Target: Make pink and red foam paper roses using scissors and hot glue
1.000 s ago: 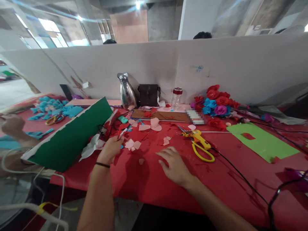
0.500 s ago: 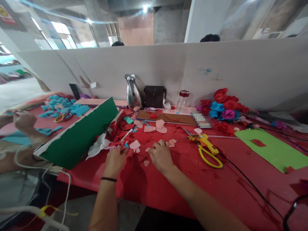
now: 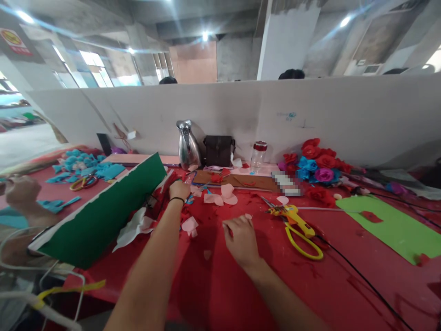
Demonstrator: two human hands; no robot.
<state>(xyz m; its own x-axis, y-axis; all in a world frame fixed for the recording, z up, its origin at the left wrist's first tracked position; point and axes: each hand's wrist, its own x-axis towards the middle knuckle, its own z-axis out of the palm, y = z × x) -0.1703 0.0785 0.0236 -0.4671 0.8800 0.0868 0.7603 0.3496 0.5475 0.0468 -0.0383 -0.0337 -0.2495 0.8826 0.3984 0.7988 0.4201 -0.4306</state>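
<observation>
My left hand [image 3: 179, 189] reaches away over the table, among red and pink paper scraps beside the green board [image 3: 106, 216]. Its fingers are hidden from me and slightly blurred. Over the red tabletop, my right hand [image 3: 241, 240] has its fingers curled in; what they may hold does not show. A small pink paper piece [image 3: 248, 216] peeks out just past its fingertips. Pink petal-shaped papers [image 3: 228, 195] lie between and beyond my hands, and another pink piece [image 3: 189, 225] is near my left forearm.
Right of my hands lie a yellow glue gun [image 3: 299, 219] with a black cord and yellow-handled scissors [image 3: 306, 250]. Farther back stand a metal jug [image 3: 188, 149], a dark bag [image 3: 218, 151], a glass jar [image 3: 258, 158] and paper flowers [image 3: 320, 161]. Another person's hands [image 3: 22, 191] are at far left.
My left hand has moved forward, away from me, to the scraps near the board. The right hand has drawn slightly right, over the small pink pieces. The camera view has tilted up.
</observation>
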